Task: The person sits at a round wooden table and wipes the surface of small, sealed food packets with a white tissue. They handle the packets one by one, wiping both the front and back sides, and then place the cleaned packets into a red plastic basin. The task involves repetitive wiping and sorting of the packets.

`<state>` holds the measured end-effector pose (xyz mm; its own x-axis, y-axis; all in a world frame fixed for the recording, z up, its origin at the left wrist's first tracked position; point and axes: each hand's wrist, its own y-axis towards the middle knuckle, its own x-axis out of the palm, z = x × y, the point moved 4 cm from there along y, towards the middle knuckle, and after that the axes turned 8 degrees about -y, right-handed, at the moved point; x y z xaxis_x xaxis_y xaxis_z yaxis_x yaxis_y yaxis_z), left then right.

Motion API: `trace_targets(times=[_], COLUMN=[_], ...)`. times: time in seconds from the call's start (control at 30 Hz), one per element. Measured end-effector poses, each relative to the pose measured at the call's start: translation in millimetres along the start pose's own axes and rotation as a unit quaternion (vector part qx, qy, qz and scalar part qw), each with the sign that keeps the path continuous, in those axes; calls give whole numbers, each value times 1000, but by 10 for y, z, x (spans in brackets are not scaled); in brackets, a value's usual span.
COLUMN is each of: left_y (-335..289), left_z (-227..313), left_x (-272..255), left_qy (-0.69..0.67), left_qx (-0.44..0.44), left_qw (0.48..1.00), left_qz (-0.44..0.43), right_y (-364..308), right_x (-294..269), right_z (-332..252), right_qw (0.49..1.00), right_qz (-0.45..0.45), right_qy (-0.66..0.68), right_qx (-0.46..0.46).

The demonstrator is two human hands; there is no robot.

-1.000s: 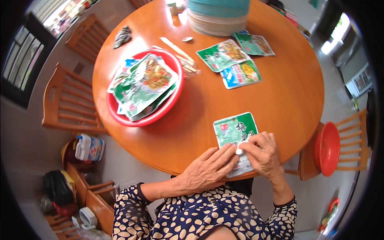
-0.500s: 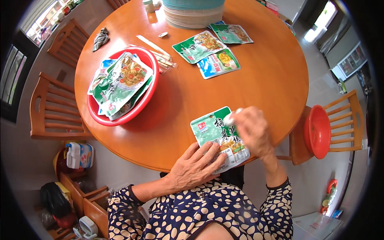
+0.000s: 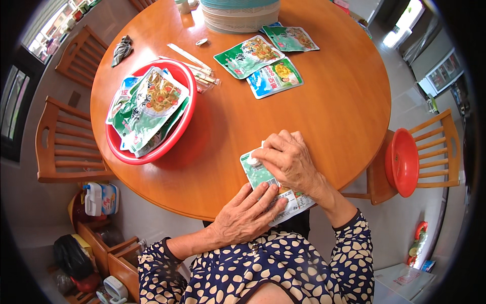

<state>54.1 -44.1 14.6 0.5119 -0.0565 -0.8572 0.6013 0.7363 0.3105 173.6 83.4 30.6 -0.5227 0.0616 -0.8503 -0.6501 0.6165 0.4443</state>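
Note:
A green and white food pouch (image 3: 260,172) lies flat at the table's near edge, its lower end reaching past the edge toward my body. My left hand (image 3: 248,213) rests with outstretched fingers on the lower part of this pouch. Above it, my right hand (image 3: 291,162) is closed in a pinch over the pouch's upper part. A small white wad (image 3: 254,161), perhaps tissue or cotton, pokes out from those fingertips and touches the pouch near its upper left corner. The right hand covers much of the pouch's upper right side.
A red basin (image 3: 190,114) full of similar pouches stands at left on the round wooden table (image 3: 212,147). Beyond lie several loose pouches (image 3: 276,78), wrapped chopsticks (image 3: 190,57), a crumpled grey cloth (image 3: 122,49) and stacked baskets (image 3: 240,17). Another red basin (image 3: 402,162) sits on the right-hand chair.
My right hand has moved left across the pouch with the white wad, from its right side to its upper left corner. My left hand stays on the pouch.

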Motion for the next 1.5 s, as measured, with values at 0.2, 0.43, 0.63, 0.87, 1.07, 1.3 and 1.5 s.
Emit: trace_targets(times=[0.2, 0.43, 0.63, 0.87, 1.07, 1.3, 1.5], left_y=[24, 64, 72, 106, 208, 382, 212], left_z=[-2, -13, 9, 44, 33, -192, -570], left_x=[-18, -21, 3, -39, -192, -1006, -1816], left_qy=[3, 1, 35, 46, 21, -52, -125], left_qx=[-9, -3, 4, 14, 33, 14, -102], left_qw=[1000, 1000, 999, 999, 999, 967, 907], left_qz=[-4, 30, 24, 27, 37, 247, 389], right_y=[-77, -566, -789, -866, -946, -795, -575], right_x=[-221, -319, -528, -493, -670, -511, -435], right_z=[160, -46, 71, -127, 174, 183, 144], right_qw=[995, 999, 997, 999, 991, 994, 996], right_qz=[74, 12, 39, 26, 64, 66, 62], right_qy=[-17, 39, -50, 40, -95, -9, -1], right_qx=[70, 6, 51, -17, 72, 87, 61])
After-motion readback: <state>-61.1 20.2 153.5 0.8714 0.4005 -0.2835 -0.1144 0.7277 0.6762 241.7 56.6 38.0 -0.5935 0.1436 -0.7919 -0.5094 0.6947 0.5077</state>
